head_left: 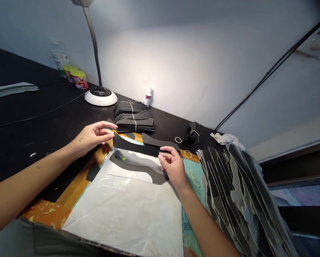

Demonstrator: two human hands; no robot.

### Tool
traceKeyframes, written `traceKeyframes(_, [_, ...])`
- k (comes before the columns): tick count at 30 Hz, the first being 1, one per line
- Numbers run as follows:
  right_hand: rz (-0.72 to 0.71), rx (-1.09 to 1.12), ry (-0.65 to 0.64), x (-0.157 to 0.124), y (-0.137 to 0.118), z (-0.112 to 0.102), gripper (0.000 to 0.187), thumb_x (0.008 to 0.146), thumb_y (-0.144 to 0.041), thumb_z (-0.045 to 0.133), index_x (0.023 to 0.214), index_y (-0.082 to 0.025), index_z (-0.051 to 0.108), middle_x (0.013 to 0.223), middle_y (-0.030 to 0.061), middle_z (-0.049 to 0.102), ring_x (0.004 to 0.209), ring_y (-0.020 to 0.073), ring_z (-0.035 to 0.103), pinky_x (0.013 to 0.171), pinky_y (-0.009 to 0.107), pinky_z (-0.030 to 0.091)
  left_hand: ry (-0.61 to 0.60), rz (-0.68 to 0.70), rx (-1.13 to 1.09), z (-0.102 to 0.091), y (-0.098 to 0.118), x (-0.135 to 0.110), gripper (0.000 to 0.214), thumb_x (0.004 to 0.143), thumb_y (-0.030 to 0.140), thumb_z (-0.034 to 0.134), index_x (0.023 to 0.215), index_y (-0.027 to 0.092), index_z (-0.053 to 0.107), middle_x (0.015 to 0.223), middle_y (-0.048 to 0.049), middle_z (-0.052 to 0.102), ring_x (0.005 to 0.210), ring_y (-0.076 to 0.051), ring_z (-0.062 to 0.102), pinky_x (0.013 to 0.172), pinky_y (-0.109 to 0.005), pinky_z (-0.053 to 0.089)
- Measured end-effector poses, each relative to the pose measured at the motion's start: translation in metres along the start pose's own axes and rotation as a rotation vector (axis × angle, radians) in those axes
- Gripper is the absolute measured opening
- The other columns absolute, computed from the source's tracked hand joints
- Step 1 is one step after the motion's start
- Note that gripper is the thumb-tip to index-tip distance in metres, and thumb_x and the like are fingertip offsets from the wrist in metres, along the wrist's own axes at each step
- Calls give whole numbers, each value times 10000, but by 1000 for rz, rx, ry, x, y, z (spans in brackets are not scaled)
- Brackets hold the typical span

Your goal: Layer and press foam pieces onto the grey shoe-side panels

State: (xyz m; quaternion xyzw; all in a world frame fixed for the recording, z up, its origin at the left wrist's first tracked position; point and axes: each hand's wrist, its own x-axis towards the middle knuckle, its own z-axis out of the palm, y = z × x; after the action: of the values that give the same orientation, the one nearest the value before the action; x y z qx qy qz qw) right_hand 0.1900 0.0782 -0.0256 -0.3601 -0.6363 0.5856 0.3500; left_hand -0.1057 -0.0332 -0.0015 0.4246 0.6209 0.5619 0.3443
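A curved black strip (135, 147) is stretched between my two hands, above a white paper sheet. My left hand (97, 135) pinches its left end between thumb and fingers. At its right end, my right hand (172, 162) grips it the same way. Just below the strip lies a white-and-grey cut piece (135, 166) with a small green swoosh, flat on the white paper (127, 210). Behind the strip, another dark grey strip (160, 142) rests on the board.
Rubber-banded stacks of black pieces (134, 119) stand behind my hands, near a lamp (101, 96) and a small white bottle (148, 97). Many layered grey pieces (229, 185) fill the right side. A small bundle (194, 132) and crumpled tissue (226, 140) lie at the back right.
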Motion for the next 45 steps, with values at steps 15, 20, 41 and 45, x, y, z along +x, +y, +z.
traceKeyframes(15, [-314, -506, -170, -8, -49, 2, 282, 988, -424, 528, 1152, -239, 663, 1217, 82, 734, 1195, 257, 626, 1043, 423, 433, -229, 36, 10, 6, 11, -10, 403, 651, 505, 919, 828, 158, 814, 729, -69, 735, 597, -142, 630, 517, -202, 493])
traceKeyframes(20, [-450, -721, -313, -13, -72, 44, 164, 987, -347, 592, 1048, -244, 704, 1012, 22, 773, 1008, 225, 673, 1043, 422, 407, -388, 3, -93, 10, 18, -16, 380, 604, 446, 954, 772, 146, 793, 561, -14, 641, 480, -103, 554, 467, -185, 445])
traceKeyframes(41, [-218, -680, -382, -8, -25, 76, 70, 853, -225, 756, 796, -215, 716, 699, -40, 694, 644, 115, 575, 625, 238, 365, -559, -158, 506, -8, 12, -7, 385, 715, 507, 760, 910, 188, 851, 827, -47, 780, 724, -183, 632, 615, -229, 413])
traceKeyframes(45, [-194, -674, -378, -8, -23, 76, 61, 860, -236, 751, 807, -221, 726, 691, -35, 692, 653, 126, 581, 624, 243, 367, -565, -165, 530, -8, 8, -5, 380, 719, 509, 750, 915, 200, 852, 822, -38, 778, 710, -179, 634, 602, -227, 409])
